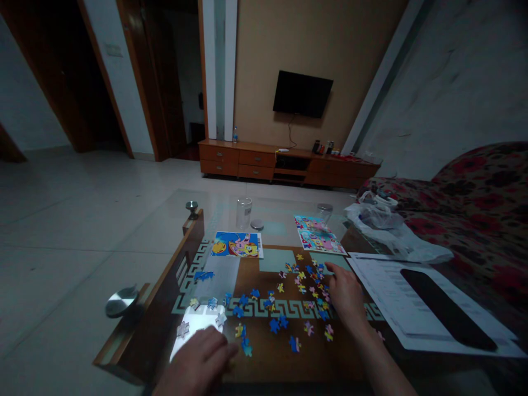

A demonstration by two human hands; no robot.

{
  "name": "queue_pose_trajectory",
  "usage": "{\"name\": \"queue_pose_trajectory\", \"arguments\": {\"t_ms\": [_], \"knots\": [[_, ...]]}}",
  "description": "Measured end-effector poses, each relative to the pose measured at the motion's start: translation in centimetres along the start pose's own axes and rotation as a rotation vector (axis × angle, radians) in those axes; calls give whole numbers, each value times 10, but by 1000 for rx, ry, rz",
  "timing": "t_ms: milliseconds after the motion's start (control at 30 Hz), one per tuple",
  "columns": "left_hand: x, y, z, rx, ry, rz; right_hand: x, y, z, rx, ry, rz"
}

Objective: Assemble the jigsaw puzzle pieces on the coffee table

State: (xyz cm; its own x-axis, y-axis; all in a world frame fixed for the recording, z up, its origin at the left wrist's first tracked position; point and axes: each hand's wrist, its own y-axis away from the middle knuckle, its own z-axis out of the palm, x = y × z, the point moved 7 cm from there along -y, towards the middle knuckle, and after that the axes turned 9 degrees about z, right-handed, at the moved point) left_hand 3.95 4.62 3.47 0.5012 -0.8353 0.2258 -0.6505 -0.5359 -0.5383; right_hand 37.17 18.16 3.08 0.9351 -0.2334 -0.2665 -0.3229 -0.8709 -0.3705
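Note:
Loose jigsaw puzzle pieces (274, 325), mostly blue, yellow and pink, lie scattered over the glass-topped coffee table (264, 379). My right hand (345, 291) is at the right edge of the scatter, index finger stretched out beside several pieces; its other fingers are partly hidden. My left hand (200, 360) rests low near the front edge, slightly blurred, fingers loosely bent and apart. Beyond its fingers is a bright white rectangle (202, 319) with pieces on and around it. A cartoon picture sheet (237, 245) lies behind the pieces, and a second picture sheet (319, 236) is farther right.
A clear jar (244, 213) stands at the back beside a round lid (257, 224); another lidded jar (325, 214) is by the right sheet. Papers (396, 308) under a dark flat object (447, 308) and a plastic bag (388, 225) lie right, near a flowered sofa (474, 192).

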Motion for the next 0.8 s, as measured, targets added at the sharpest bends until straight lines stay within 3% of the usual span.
{"name": "queue_pose_trajectory", "arguments": {"t_ms": [67,133,233,300,433,800], "knots": [[-30,-6,-27,70,-75,-155,-2,0,1,7,-7,-19],[-68,0,-41,78,-167,-335,-4,1,1,12,-8,-37],[-123,16,-40,-17,-212,-583,-9,2,2,9,-8,-54],[-143,20,-37,-39,-230,-637,-13,3,3,0,-27,-71],[-156,15,-27,-70,-253,-673,-22,5,4,-7,-68,-100],[-155,3,-25,-94,-221,-679,-27,9,3,8,-133,-116]]}}
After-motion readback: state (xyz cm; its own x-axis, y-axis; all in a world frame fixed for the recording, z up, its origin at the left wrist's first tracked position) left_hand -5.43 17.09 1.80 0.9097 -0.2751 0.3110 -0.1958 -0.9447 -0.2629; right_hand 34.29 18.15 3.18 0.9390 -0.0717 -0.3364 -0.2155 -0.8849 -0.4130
